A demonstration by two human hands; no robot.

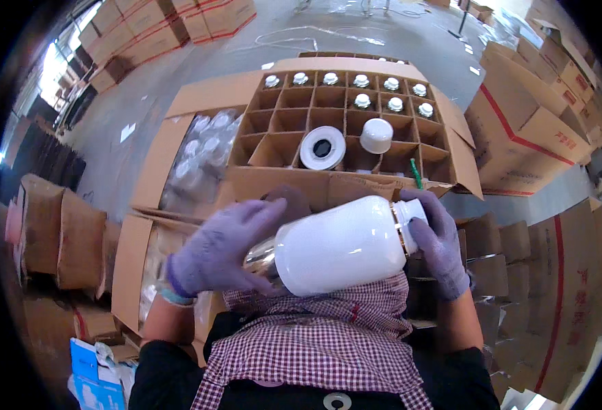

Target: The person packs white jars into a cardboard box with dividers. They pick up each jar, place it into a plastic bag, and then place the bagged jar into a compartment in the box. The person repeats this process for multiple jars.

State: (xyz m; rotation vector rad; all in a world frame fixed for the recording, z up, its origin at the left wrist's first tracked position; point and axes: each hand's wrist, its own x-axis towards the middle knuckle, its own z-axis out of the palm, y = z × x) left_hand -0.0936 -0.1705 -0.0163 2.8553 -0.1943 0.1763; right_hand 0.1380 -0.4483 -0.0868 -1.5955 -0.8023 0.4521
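A large white bottle [342, 246] lies tilted across my front, its threaded neck to the right with a gold ring below it. My right hand [439, 236], in a light purple glove, is closed around that neck. At the bottle's other end is a shiny metallic part [263, 260]; whether it belongs to the bottle I cannot tell. My left hand [229, 246], gloved alike, is beside this end with fingers spread. Beyond lies a divided carton [289, 174] with several white bottles in its cells. On its dividers rest a white ring-shaped roll [322, 148] and a white cap-like piece [377, 136].
Open cartons of clear plastic-wrapped items [202, 154] stand to the left. A green stick [416, 173] pokes up at the divided carton's near right. A tall carton with a red stripe [520, 130] stands at right, and stacked boxes [140, 31] at the back left.
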